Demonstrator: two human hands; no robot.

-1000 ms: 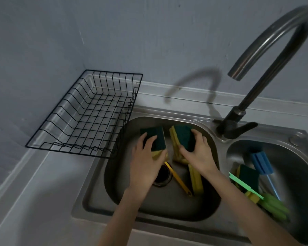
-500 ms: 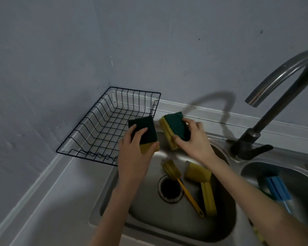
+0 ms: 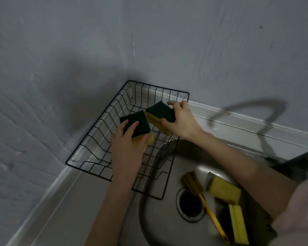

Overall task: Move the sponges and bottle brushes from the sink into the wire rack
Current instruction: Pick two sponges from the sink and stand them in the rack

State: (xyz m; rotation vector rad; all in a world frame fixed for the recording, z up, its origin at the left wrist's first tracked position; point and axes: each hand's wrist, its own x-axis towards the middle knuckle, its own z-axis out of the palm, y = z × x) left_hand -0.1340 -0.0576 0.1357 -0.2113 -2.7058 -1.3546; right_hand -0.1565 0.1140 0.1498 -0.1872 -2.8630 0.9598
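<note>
Two green-and-yellow sponges are held over the wire rack (image 3: 103, 139), one per hand. The left hand (image 3: 126, 148) has its fingers (image 3: 132, 128) clamped on the left sponge (image 3: 138, 127), thumb on the yellow edge, green scouring face up. The right hand (image 3: 182, 121) pinches the right sponge (image 3: 159, 115) across its short sides, fingers closed on it, green face up and tilted, long axis running roughly 10 to 4 o'clock. The left sponge's long axis runs about 11 to 5 o'clock.

Judged handling: light, soft, compressible foam, possibly wet and a little slippery; an edge pinch across the short dimension is enough, and nothing is fragile. Whether either sponge touches the rack wires cannot be told.

Left in the sink (image 3: 167, 228) at 4 to 5 o'clock of the hands: a yellow bottle brush (image 3: 210, 212), foam head near the drain (image 3: 190, 204), handle pointing toward 5 o'clock; a yellow sponge block (image 3: 224, 189) just right of the brush head; a pale yellow ribbed sponge (image 3: 237, 224) lying lengthwise, near 12 to 6 o'clock. The brush is judged stiff at the handle and soft at the head, so best taken mid-handle. The rack sits on the worktop (image 3: 60, 201) in the corner, its near right corner overhanging the sink rim.
</note>
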